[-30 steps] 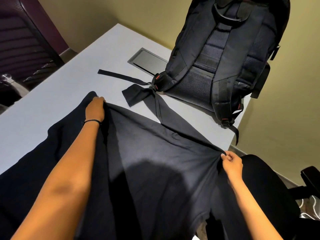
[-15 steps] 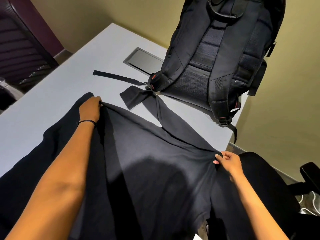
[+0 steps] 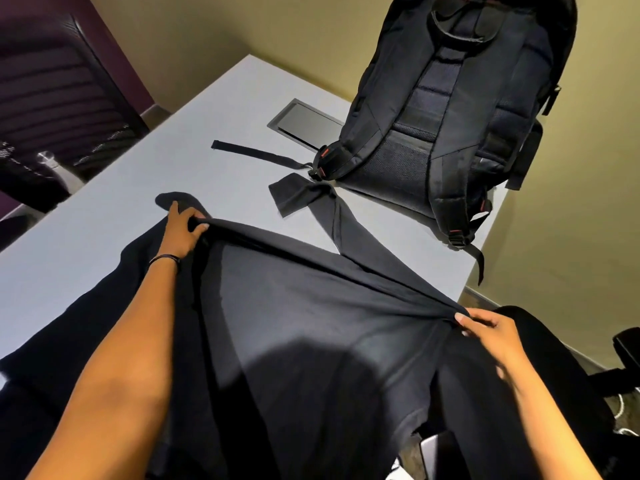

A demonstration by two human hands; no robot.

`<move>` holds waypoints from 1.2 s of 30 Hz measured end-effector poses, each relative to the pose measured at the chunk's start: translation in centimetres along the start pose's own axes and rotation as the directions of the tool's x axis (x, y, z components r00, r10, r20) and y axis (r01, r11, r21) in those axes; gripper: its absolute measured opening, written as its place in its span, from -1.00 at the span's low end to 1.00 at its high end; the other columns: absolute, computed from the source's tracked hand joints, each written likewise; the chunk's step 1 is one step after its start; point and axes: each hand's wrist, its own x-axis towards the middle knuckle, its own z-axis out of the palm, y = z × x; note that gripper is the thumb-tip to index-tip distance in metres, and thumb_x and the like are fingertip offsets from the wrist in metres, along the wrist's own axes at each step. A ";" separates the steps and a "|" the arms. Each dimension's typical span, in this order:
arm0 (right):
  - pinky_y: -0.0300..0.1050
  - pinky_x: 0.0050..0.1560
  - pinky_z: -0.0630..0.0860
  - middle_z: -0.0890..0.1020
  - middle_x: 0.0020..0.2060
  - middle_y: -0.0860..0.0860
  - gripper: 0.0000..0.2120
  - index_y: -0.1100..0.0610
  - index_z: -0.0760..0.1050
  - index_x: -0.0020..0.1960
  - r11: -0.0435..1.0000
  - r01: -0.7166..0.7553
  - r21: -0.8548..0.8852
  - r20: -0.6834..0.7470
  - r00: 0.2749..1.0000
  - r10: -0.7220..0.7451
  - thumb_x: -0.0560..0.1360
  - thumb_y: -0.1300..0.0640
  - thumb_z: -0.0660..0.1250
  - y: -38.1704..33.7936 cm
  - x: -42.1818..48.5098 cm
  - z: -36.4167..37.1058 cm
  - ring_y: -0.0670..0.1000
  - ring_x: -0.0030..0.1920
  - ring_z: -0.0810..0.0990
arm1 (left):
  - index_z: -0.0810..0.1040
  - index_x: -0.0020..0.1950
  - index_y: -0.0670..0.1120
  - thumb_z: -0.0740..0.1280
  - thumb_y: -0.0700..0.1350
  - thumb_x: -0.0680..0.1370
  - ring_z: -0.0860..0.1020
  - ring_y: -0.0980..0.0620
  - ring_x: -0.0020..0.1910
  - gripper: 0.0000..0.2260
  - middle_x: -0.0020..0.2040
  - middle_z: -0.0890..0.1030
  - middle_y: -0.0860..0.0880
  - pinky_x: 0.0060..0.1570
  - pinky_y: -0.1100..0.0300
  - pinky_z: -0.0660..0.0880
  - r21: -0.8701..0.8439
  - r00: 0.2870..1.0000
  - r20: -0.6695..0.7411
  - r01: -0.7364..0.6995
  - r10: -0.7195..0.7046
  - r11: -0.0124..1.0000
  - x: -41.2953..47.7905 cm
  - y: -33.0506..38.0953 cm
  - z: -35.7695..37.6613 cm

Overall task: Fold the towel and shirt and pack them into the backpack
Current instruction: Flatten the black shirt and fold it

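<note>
A dark shirt is spread over the near part of the grey table, one long sleeve lying out toward the backpack. My left hand grips the shirt's far edge at the left. My right hand pinches the same edge at the right, off the table's corner, so the edge is stretched taut between both hands. The black backpack stands upright at the far right of the table, straps facing me. I see no towel that I can tell apart from the dark cloth.
A loose backpack strap lies flat on the table beside a recessed metal cable hatch. A dark office chair stands at the far left. Another chair's arm shows at the right edge.
Both hands have kept their hold on the shirt's edge and lifted it a little, pulling it tighter. My right hand has shifted slightly outward.
</note>
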 end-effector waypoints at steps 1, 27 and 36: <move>-0.39 -0.30 0.54 0.67 -0.25 0.01 -0.88 0.14 0.63 -0.13 1.000 -0.006 0.030 0.018 1.000 0.006 0.41 0.33 0.41 0.1 -0.4 -0.1 0.01 -0.25 0.57 | 0.50 0.03 -0.24 0.32 -0.26 0.53 0.03 -0.16 0.51 -0.89 0.49 0.15 -0.29 0.41 0.03 0.09 -0.011 1.000 -0.015 -0.002 0.002 1.000 -0.2 -0.5 -0.3; -0.26 -0.27 0.23 0.32 -0.50 -0.15 -0.55 -0.01 0.37 -0.55 0.913 0.062 -0.402 0.674 0.695 0.249 0.36 0.33 0.47 9.0 -8.1 1.8 -0.15 -0.42 0.25 | 0.53 0.06 -0.33 0.30 -0.37 0.50 0.04 -0.08 0.52 -0.85 0.51 0.10 -0.26 0.43 0.06 0.08 0.023 0.992 -0.015 0.129 -0.128 0.991 -8.5 -9.4 -0.7; -0.33 -0.26 0.46 0.66 -0.39 -0.05 -0.54 0.04 0.64 -0.33 0.891 0.071 -0.448 0.335 0.938 0.093 0.40 0.53 0.20 9.2 -7.4 2.8 -0.11 -0.40 0.58 | 0.51 0.23 -0.27 0.17 -0.44 0.48 0.31 -0.38 0.28 -0.65 0.39 0.33 -0.29 0.27 -0.20 0.31 0.360 0.974 -0.199 -0.030 0.108 0.932 -7.6 -4.9 1.7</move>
